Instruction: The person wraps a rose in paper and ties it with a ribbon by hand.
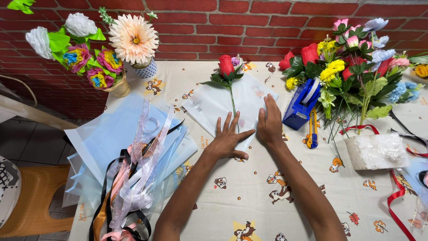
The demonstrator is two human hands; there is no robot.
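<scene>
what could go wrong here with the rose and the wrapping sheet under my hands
The rose lies loose on the wrapping sheet; both hands, left hand and right hand, press only the sheet's lower end, so the stem may roll off-centre. The ribbons hang over the table edge and may slide off.

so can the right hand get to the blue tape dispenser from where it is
Probably yes. The right hand lies flat on the translucent wrapping sheet, and the blue tape dispenser stands just to its right with only bare tablecloth between them.
</scene>
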